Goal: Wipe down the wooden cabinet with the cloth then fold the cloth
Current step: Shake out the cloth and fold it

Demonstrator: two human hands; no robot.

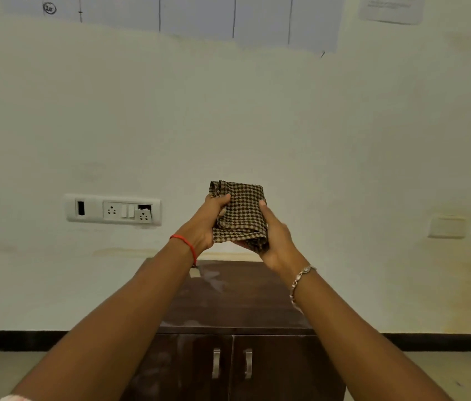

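A brown-and-cream checked cloth (241, 211) is held up in the air in front of the wall, folded into a small thick square. My left hand (206, 222) grips its left edge, thumb over the top corner. My right hand (277, 241) cups its right side and bottom fold. Both hands are above the back of the dark wooden cabinet (243, 302), whose top shows pale dusty smears. Its two doors with metal handles (216, 363) face me below.
A white switch and socket panel (112, 211) is on the wall to the left. A small blank plate (446, 226) sits on the wall to the right. Paper sheets (193, 13) hang on the wall above. A dark skirting strip (11, 340) runs along the floor.
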